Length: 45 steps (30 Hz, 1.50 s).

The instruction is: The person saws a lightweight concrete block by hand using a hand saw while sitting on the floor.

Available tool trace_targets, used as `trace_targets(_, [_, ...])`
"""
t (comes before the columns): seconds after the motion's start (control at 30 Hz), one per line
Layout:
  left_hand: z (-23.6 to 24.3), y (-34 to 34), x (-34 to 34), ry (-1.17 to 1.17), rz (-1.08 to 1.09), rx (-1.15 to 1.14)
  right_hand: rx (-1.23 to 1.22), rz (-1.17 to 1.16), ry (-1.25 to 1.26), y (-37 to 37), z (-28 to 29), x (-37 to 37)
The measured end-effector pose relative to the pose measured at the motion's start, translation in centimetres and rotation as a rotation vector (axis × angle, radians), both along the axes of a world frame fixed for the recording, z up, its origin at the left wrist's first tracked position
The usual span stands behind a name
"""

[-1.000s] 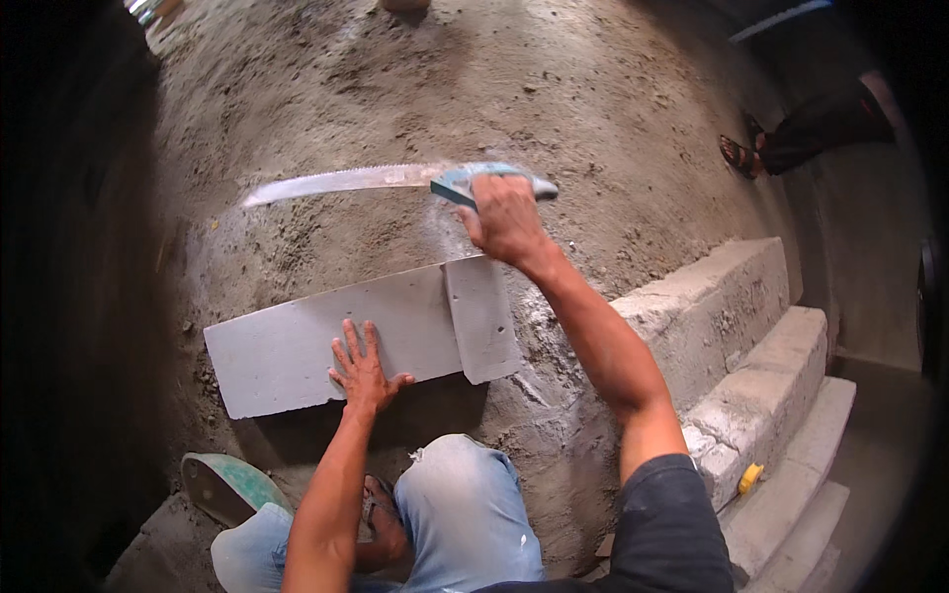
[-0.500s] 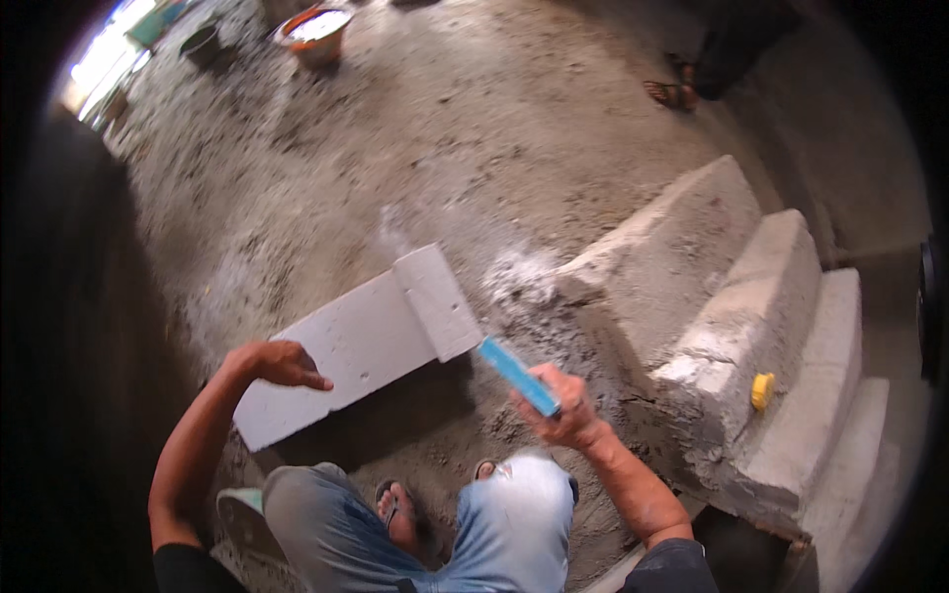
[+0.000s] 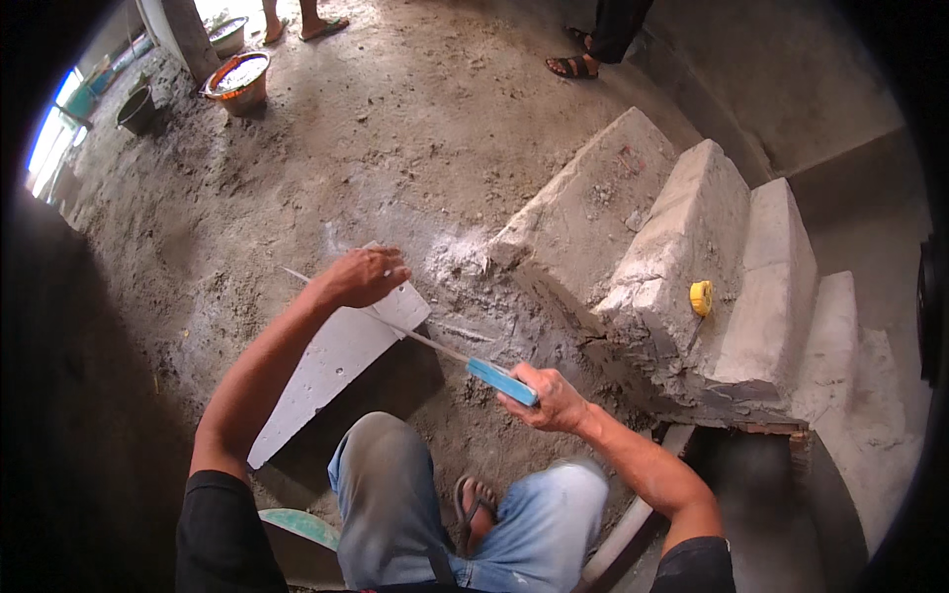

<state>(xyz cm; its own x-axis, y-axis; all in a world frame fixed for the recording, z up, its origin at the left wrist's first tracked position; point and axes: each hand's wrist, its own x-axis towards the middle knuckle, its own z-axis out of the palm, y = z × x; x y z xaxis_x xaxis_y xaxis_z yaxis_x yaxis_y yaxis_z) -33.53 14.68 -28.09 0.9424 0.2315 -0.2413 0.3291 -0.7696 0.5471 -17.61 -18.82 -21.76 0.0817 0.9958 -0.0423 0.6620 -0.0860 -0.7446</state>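
A handsaw with a blue handle (image 3: 502, 382) is in my right hand (image 3: 554, 400), its fingers wrapped round the grip. Its thin blade (image 3: 435, 346) runs up and left over a pale, smooth building block (image 3: 321, 371) and passes beneath my left wrist. My left hand (image 3: 368, 277) is at the block's far right end, over a smaller pale piece (image 3: 411, 304) that lies across it. The left fingers look outstretched and slightly apart; whether they press on the piece is hard to tell. My hand and forearm hide much of that piece.
Rough concrete steps (image 3: 633, 217) rise on the right, with a yellow tape measure (image 3: 701, 297) on one. An orange-rimmed bucket (image 3: 240, 84) and a dark bucket (image 3: 136, 110) stand far left. Other people's feet (image 3: 573, 66) show at the top. A green-rimmed container (image 3: 301, 526) sits by my knee.
My left hand has moved right and away from me, from above the block's left part to its far right end. The saw blade now shows across the block. The view has shifted.
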Motion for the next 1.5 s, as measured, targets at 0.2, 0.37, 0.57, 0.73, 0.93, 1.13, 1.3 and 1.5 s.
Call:
trace_targets(0.2, [-2.9, -2.5, 1.6, 0.391, -0.027, 0.144, 0.038, -0.045, 0.058, -5.0, -7.9, -0.6])
trace_targets(0.37, [-5.2, -4.5, 1.9, 0.486, 0.071, 0.156, 0.094, -0.194, 0.089, -8.7, -14.5, -3.4])
trace_targets(0.57, [-8.4, -6.6, 1.2, 0.491, 0.203, 0.115, 0.08, -0.214, 0.055, -11.9, -18.3, -5.9])
trace_targets(0.73, [-11.0, -8.3, 0.3, 0.336, 0.261, 0.31, 0.063, -0.248, 0.088, -14.1, -19.0, -7.8])
trace_targets(0.93, [-10.5, -9.2, 0.7, 0.292, 0.341, 0.311, -0.003, -0.348, 0.045, -15.5, -17.8, -10.6])
trace_targets(1.13, [-10.5, -8.9, 1.3, 0.338, 0.348, 0.243, -0.019, -0.377, 0.062, -15.2, -18.5, -11.5])
trace_targets(1.3, [-11.5, -8.8, 1.1, 0.339, 0.353, 0.266, -0.084, -0.363, 0.091, -14.8, -19.0, -11.1])
trace_targets(1.5, [-11.8, -8.8, 1.1, 0.355, 0.345, 0.27, -0.027, -0.346, 0.093, -13.7, -19.4, -11.1])
